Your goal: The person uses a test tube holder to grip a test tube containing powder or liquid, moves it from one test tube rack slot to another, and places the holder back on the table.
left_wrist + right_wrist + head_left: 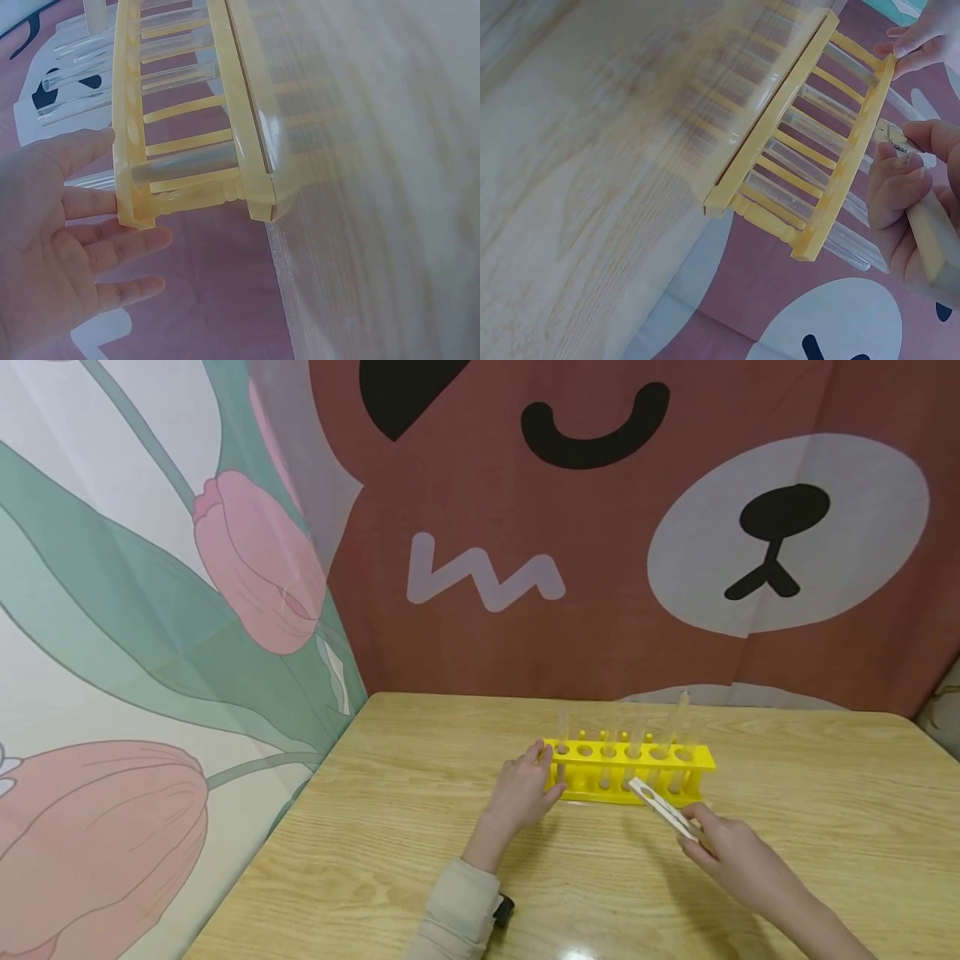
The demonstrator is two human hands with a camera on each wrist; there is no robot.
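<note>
A yellow test tube rack (pixel 600 763) stands on the table with several clear test tubes (pixel 612 727) upright in its holes; the second hole from the left holds none. Grey shows in the lower part of the leftmost tube (pixel 191 161). My left hand (pixel 523 785) holds the rack's left end, with fingers at the top plate's edge. In my right hand (pixel 738 852) is a pale wooden test tube clamp (pixel 663 810), pinched between thumb and fingers. Its tip overlaps the rack's front in the head view. A metal spring (pixel 901 142) shows on it in the right wrist view.
The wood-grain table (pixel 405 793) reaches back to a cloth (pixel 465 652) printed with a bear face. Another cloth with tulips (pixel 262 568) hangs along the left side. A row of short yellow pegs (pixel 582 735) stands along the rack's back.
</note>
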